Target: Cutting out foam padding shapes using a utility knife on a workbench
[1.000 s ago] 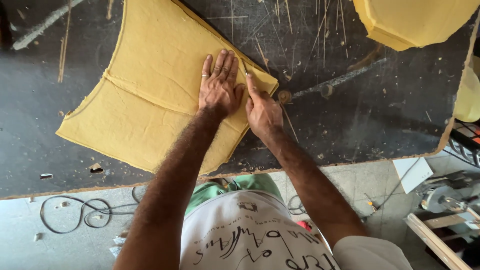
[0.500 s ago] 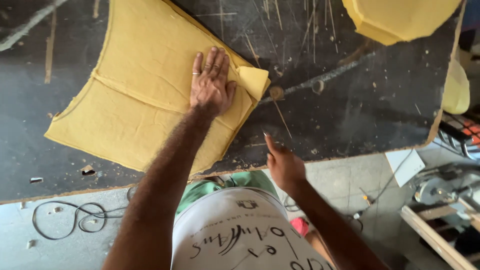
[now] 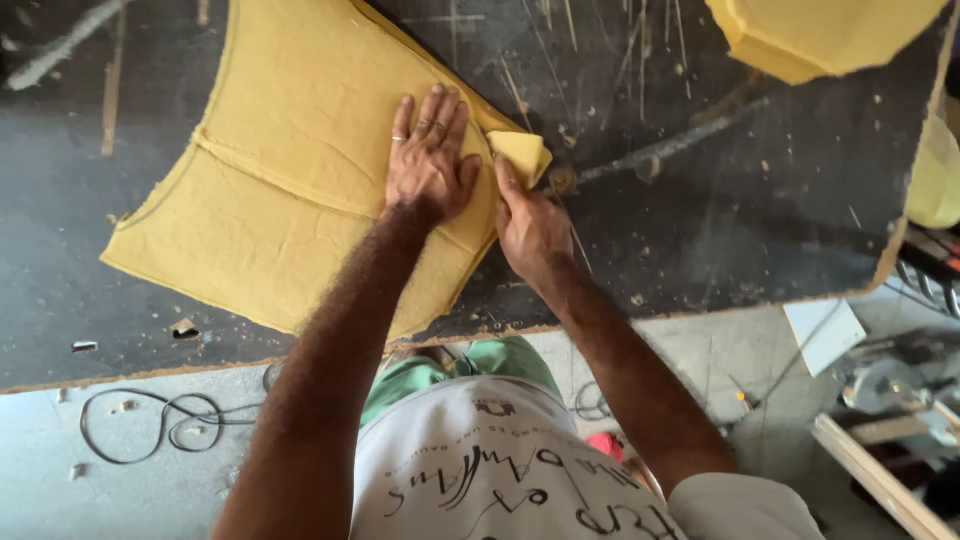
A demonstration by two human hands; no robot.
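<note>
Yellow foam sheet (image 3: 290, 170) pressed by left hand (image 3: 428, 160), right hand (image 3: 530, 225) gripping its corner.

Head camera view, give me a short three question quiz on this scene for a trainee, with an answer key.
1. True or false: the left hand lies flat, palm down, on the yellow foam sheet.
2. What does the right hand touch? A) the coiled wire on the floor B) the folded corner flap at the sheet's right edge C) the second yellow foam piece at top right
3. Fill in: the sheet lies on a dark, scratched ____.

Key: 1 true; 2 B; 3 worktable.
</note>
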